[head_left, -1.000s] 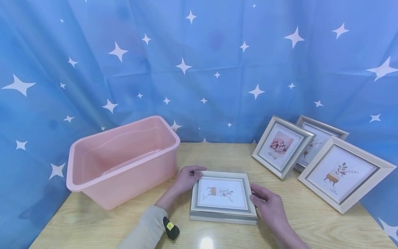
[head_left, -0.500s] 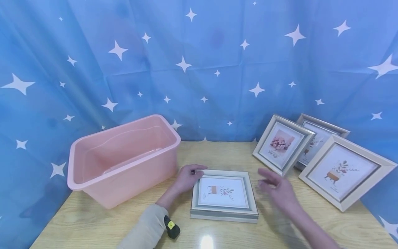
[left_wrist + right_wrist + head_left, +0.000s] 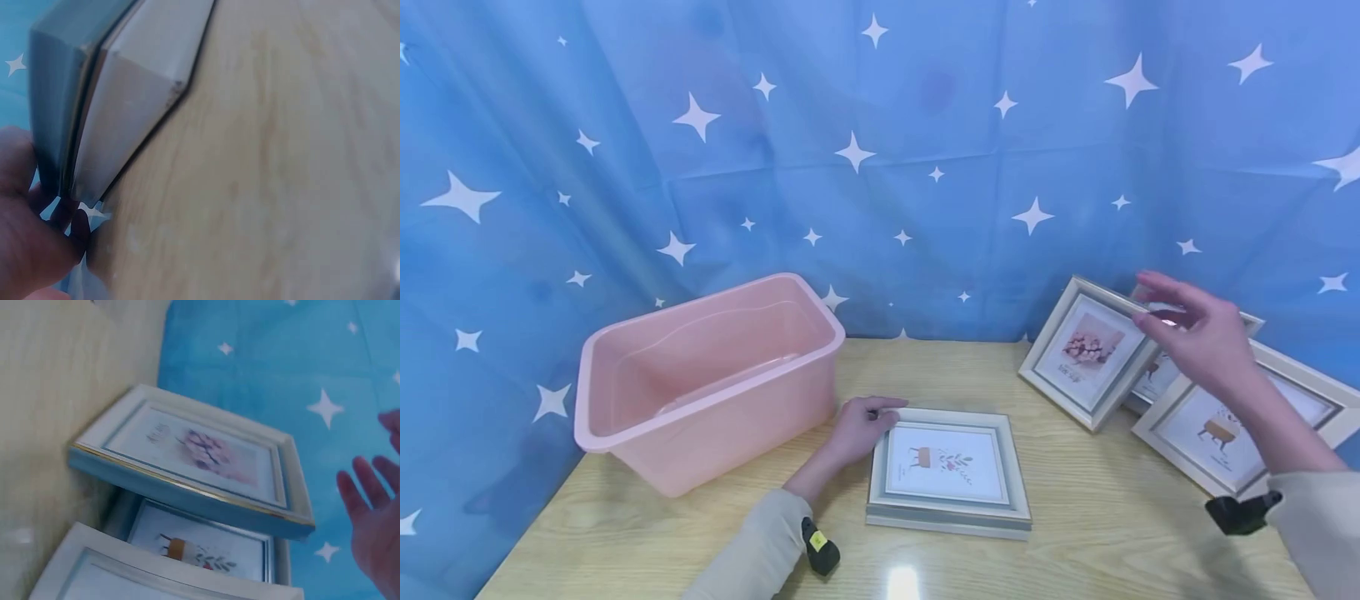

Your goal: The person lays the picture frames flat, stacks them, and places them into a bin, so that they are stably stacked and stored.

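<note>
Two picture frames (image 3: pixel 947 463) lie stacked on the wooden table, the upper one showing a plant-pot print. My left hand (image 3: pixel 859 429) holds their far left corner, with the thumb on the near side and fingers along the far edge; the left wrist view shows the fingers (image 3: pixel 69 219) bent around that corner. My right hand (image 3: pixel 1206 333) is raised beside the upper right edge of a leaning frame with a pink flower print (image 3: pixel 1086 350). Its fingers are spread and hold nothing. In the right wrist view, blue cloth shows between the fingers (image 3: pixel 369 481) and that frame.
Two more leaning frames, a silver-edged one (image 3: pixel 206 534) and a larger pale one (image 3: pixel 1225 425), stand at the right, partly hidden by my right arm. A pink plastic tub (image 3: pixel 715 400) stands at the left. Blue star-patterned cloth (image 3: pixel 925 267) hangs behind the table.
My right hand has left the right side of the stacked frames and moved right and up to the leaning frames. My left hand has stayed at the stack's corner.
</note>
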Tool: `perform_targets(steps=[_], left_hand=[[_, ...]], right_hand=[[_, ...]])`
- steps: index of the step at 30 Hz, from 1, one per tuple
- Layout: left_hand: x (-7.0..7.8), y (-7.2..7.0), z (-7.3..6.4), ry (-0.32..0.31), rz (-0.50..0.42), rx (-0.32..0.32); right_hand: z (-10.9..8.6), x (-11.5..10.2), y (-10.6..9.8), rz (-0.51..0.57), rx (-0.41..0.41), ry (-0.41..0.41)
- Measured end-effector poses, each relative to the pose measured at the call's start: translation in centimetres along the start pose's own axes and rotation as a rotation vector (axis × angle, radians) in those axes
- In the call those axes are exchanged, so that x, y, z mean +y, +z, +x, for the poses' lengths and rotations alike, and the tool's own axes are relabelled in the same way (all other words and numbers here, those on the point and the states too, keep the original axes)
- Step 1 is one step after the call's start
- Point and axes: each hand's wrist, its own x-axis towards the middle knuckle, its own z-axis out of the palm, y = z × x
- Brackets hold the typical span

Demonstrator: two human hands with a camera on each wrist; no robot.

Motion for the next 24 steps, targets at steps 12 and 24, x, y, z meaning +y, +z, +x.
perform_targets(steps=[12,24], left_hand=[[-0.2,0.0,0.0,-0.021,-0.028,-0.006],[-0.2,0.1,0.1,-0.036,-0.041,0.001]], right_hand=[[3.4,2.4,-1.1,-0.053,-0.066,0.087],[4.9,4.8,-0.1,-0.225,-0.126,0.11]])
